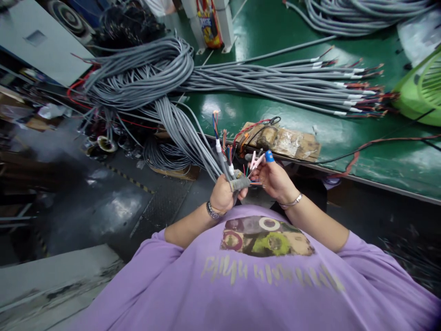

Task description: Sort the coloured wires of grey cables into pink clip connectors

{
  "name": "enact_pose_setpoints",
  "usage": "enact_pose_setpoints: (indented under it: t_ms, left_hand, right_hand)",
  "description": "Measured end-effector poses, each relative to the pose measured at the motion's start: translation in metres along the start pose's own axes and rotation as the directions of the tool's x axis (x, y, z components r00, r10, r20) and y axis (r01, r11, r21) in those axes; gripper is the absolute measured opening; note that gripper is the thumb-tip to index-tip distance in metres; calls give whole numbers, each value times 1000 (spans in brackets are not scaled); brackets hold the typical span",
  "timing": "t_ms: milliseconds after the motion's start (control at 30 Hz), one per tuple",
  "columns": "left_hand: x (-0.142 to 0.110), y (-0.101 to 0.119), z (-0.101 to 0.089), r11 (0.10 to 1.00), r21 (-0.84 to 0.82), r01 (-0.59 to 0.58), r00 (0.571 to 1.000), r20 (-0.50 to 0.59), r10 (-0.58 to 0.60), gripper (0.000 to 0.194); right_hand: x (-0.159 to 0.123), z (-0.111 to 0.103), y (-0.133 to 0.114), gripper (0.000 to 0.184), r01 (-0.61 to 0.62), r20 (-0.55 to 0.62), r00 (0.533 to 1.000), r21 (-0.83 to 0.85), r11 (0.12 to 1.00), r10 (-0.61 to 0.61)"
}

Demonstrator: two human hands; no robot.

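Note:
My left hand [221,195] is closed around the end of a grey cable [239,184], whose thin coloured wires [257,183] fan out to the right. Other grey cable ends with white sleeves [218,146] and bare coloured strands stand up just beyond that hand. My right hand [274,180], a blue cover [269,156] on one fingertip, is closed on a small pink-handled tool [255,161] beside the wires. The tool's exact kind and its tip are hard to make out. Part of the left fingers is hidden behind the cable.
A large coil of grey cable [144,76] lies on the green table [275,131], its stripped ends spread rightward. Near the edge sits a wooden block [292,142] with red and black leads. A green plastic fan or basket [422,89] stands at right; more cable [172,156] hangs below.

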State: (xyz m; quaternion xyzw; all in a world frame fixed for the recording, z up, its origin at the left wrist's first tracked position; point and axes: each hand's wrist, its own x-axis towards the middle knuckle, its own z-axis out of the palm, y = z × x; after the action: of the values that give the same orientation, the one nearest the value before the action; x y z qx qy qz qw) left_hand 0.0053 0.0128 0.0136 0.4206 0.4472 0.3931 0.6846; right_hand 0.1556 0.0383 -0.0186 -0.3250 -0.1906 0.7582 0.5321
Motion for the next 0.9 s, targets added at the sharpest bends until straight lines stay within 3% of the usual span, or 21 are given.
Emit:
enact_pose_setpoints:
  t_ms: [167,533,900]
  left_hand:
    - [2,-2,9,999,-21,-24,999,-44,24,31]
    - [2,-6,12,1000,2,-4,989,-150,4,29]
    - [-3,-9,7,1000,28,0,995,-96,2,30]
  right_hand:
    - [2,5,2,49,-65,-8,998,90,994,66]
    - [7,6,3,47,-75,-13,997,150,986,78]
    - [4,1,6,48,-101,-6,995,194,976,104]
